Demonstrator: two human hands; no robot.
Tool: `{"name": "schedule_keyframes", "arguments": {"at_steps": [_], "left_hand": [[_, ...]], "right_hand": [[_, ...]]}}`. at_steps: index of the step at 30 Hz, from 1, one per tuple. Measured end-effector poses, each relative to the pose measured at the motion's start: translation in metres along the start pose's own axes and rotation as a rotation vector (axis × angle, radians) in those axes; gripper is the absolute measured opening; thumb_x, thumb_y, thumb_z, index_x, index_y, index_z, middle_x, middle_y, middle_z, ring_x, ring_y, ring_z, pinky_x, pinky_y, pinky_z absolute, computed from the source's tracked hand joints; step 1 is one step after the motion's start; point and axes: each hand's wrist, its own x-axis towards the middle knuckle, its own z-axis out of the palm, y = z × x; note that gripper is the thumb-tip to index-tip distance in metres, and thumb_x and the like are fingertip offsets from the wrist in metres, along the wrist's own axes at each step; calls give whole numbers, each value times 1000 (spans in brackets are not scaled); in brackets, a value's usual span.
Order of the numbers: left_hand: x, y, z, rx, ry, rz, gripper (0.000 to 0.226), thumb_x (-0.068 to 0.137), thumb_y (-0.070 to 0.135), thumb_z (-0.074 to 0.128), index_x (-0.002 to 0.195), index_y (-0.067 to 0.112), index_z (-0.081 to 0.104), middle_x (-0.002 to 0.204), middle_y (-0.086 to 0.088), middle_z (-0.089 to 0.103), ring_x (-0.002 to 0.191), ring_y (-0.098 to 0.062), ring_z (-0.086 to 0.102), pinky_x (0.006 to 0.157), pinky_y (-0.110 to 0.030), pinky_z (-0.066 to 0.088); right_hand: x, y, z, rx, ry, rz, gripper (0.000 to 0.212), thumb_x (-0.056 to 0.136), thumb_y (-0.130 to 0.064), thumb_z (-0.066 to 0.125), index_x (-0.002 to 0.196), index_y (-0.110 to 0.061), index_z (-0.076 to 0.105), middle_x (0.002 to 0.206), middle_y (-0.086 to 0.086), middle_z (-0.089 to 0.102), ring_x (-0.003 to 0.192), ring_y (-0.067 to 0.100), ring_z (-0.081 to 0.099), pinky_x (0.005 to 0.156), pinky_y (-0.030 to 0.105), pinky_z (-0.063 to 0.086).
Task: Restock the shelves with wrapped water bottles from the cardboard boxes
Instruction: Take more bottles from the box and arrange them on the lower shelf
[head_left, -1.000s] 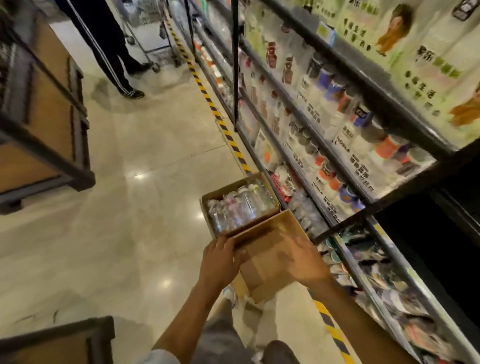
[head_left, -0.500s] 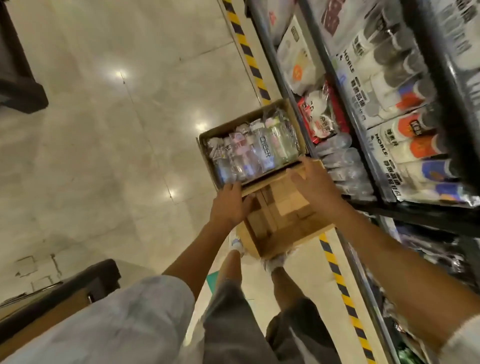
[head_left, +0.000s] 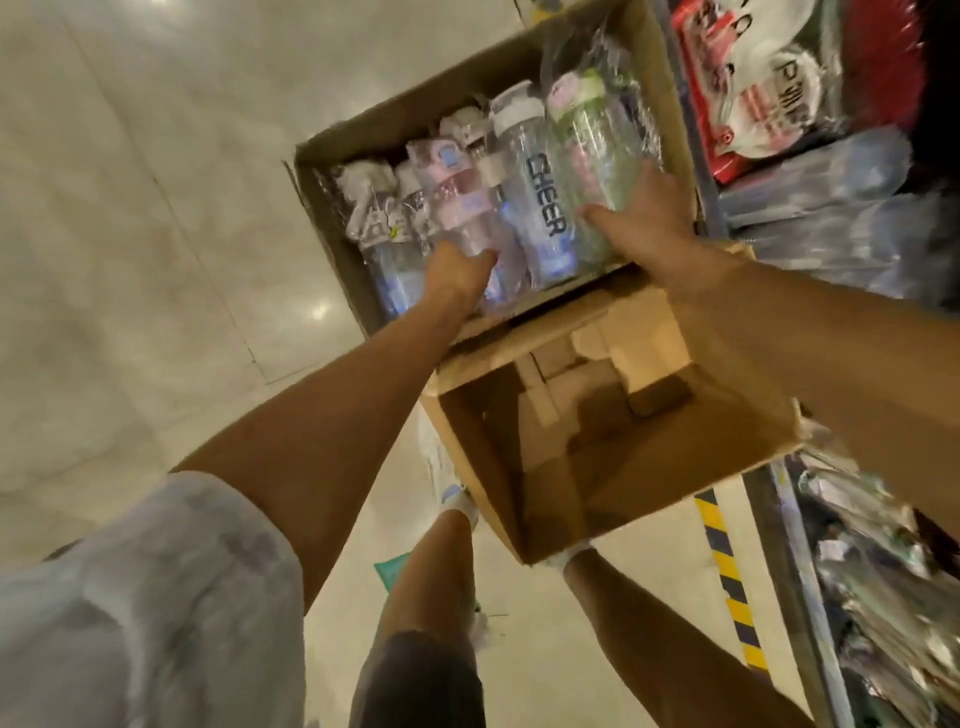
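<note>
A cardboard box (head_left: 457, 78) on the floor holds several plastic-wrapped water bottles lying side by side. My left hand (head_left: 457, 273) reaches into it and grips the base of a pink bottle (head_left: 457, 202). My right hand (head_left: 644, 223) holds a green bottle (head_left: 592, 150) at the box's right side, thumb on top and fingers round its far side. Between them lies a clear bottle marked CHEER (head_left: 540, 208). A second cardboard box (head_left: 737, 410), with no bottles in it, sits just nearer me.
Shelves (head_left: 810, 561) full of wrapped goods run along the right, with wrapped bottles (head_left: 831, 208) on the low shelf beside the box. A yellow-and-black floor stripe (head_left: 727, 561) follows the shelf foot. My legs stand below the nearer box; pale tiled floor spreads left.
I have bent closer to the boxes. Both hands left the rim of the bottle-less box and went into the full one, taking hold of the pink and green bottles.
</note>
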Motion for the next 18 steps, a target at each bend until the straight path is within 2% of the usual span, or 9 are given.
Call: {"name": "schedule_keyframes", "arguments": {"at_steps": [3, 6, 7, 9, 10, 12, 14, 16, 18], "left_hand": [[39, 5, 13, -172, 51, -59, 62, 91, 35, 78, 137, 2, 52, 118, -11, 64, 113, -30, 64, 91, -38, 56], [60, 8, 24, -343, 66, -111, 65, 81, 35, 88, 131, 8, 55, 98, 2, 61, 95, -21, 62, 93, -40, 59], [66, 5, 28, -364, 61, -128, 79, 73, 43, 92, 133, 9, 54, 101, 0, 63, 96, -21, 63, 94, -41, 59], [99, -13, 42, -388, 120, -121, 120, 40, 66, 96, 137, 14, 49, 118, -4, 66, 107, -27, 65, 94, -49, 59], [111, -21, 45, -406, 142, -109, 126, 32, 69, 95, 136, 15, 47, 121, -4, 66, 109, -29, 66, 93, -53, 59], [101, -19, 41, -444, 105, -93, 101, 52, 52, 99, 128, 15, 43, 118, -4, 67, 107, -28, 67, 90, -52, 59], [87, -11, 34, -441, 54, -80, 75, 71, 32, 94, 125, 13, 46, 113, -4, 67, 100, -24, 69, 80, -42, 61], [85, -8, 28, -397, 32, -56, 65, 78, 28, 89, 127, 10, 49, 107, -4, 68, 86, -17, 69, 63, -31, 57], [77, -6, 18, -400, 20, -42, 63, 81, 29, 87, 128, 11, 50, 103, -3, 70, 80, -15, 71, 60, -31, 58]], "right_hand": [[34, 9, 19, 21, 14, 13, 102, 82, -61, 77, 157, -12, 29, 153, 16, 46, 138, 37, 48, 111, 48, 45], [50, 13, 39, -4, 68, 22, 112, 78, -66, 78, 159, -12, 23, 155, 16, 42, 140, 37, 45, 112, 51, 44], [53, 15, 44, 10, 79, 32, 114, 77, -64, 80, 160, -12, 21, 157, 16, 39, 143, 37, 43, 114, 50, 42], [60, 21, 51, 119, 75, 48, 116, 77, -58, 84, 161, -13, 17, 161, 14, 35, 146, 34, 39, 118, 45, 38], [62, 23, 51, 188, 58, 52, 117, 77, -55, 87, 160, -14, 15, 163, 13, 33, 148, 33, 37, 118, 41, 35], [68, 28, 49, 307, 26, 65, 118, 75, -47, 91, 158, -14, 15, 166, 11, 30, 151, 31, 33, 117, 36, 31], [71, 27, 46, 376, -18, 90, 118, 70, -43, 94, 156, -15, 18, 165, 10, 32, 150, 29, 35, 122, 38, 30], [68, 21, 41, 417, -53, 113, 138, 50, -58, 98, 157, -17, 21, 161, 8, 41, 146, 28, 42, 122, 48, 36], [67, 23, 37, 494, -80, 106, 154, 28, -73, 95, 156, -18, 29, 151, 4, 52, 138, 25, 51, 116, 48, 44]]}}
